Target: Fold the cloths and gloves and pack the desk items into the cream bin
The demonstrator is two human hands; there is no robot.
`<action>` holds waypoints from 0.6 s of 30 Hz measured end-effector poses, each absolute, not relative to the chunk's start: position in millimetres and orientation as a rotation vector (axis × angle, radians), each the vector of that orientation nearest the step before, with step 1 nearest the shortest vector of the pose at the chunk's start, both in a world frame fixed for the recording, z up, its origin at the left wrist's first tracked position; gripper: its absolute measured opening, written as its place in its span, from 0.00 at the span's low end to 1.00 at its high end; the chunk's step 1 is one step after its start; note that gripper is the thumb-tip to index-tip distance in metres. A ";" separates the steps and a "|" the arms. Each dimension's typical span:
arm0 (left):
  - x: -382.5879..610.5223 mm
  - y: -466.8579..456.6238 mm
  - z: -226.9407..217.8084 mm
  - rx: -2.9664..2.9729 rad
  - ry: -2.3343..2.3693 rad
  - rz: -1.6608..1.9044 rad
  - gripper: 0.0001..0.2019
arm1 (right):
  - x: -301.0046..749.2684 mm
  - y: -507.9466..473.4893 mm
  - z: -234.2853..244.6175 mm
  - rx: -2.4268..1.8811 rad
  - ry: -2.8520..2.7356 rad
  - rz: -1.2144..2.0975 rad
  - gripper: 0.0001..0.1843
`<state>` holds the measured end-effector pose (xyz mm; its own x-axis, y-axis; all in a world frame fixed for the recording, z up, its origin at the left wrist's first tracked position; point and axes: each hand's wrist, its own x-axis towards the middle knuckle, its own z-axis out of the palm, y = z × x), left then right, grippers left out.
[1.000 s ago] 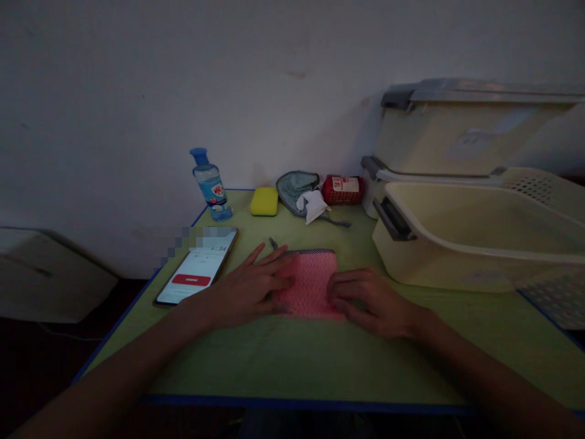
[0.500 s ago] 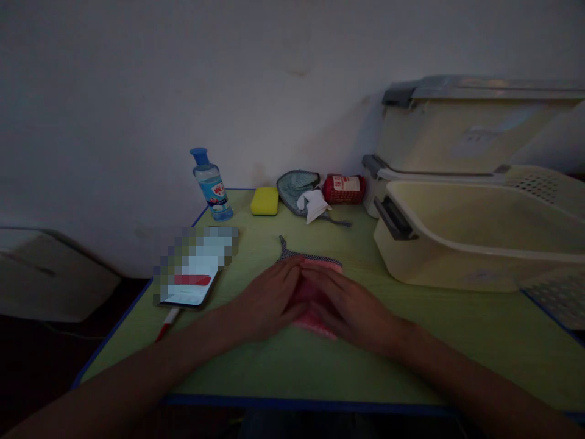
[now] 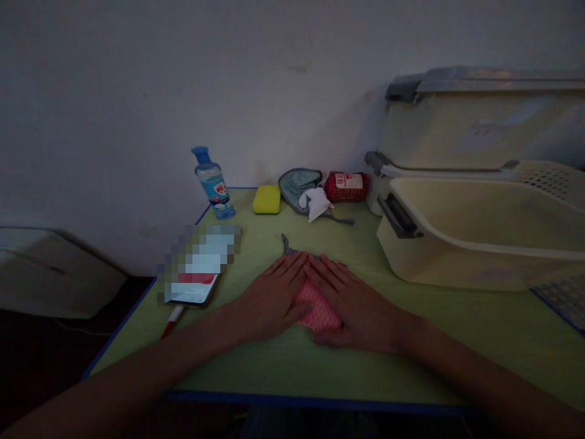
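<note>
A pink knitted cloth with a dark patterned edge and loop lies folded on the green table. My left hand lies flat on its left part, fingers stretched out and together. My right hand lies flat on its right part, fingers also stretched. The fingertips of both hands meet at the cloth's far edge, and most of the cloth is hidden under them.
A phone with a red cable lies to the left. At the back stand a water bottle, a yellow sponge, a grey-green cloth with white fabric, and a red can. Cream plastic baskets fill the right side.
The cloth lay wider with my hands apart on it. My right hand brought its side over to the left, and both hands now press flat on the narrower folded cloth.
</note>
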<state>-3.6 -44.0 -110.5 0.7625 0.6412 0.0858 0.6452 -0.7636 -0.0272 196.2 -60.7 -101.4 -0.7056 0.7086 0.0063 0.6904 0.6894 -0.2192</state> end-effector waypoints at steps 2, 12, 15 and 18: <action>-3.9 -43.9 -110.9 -2.892 -1.049 -0.123 0.30 | 196.7 -60.1 -101.0 -1.162 -2.809 0.334 0.54; -4.2 -44.6 -108.7 -2.898 -1.045 -0.133 0.31 | 203.1 -59.4 -90.9 -1.083 -2.870 0.378 0.50; -4.4 -44.2 -108.5 -2.930 -1.063 -0.119 0.31 | 207.9 -58.1 -88.1 -1.052 -2.836 0.352 0.45; -5.7 -43.9 -107.7 -2.952 -1.072 -0.117 0.31 | 211.2 -56.8 -87.4 -1.054 -2.775 0.316 0.43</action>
<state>-5.7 -43.9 -107.7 0.7647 0.6406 0.0695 0.6405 -0.7675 0.0267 211.2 -56.8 -87.4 -0.7398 0.6692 0.0706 0.6362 0.7297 -0.2504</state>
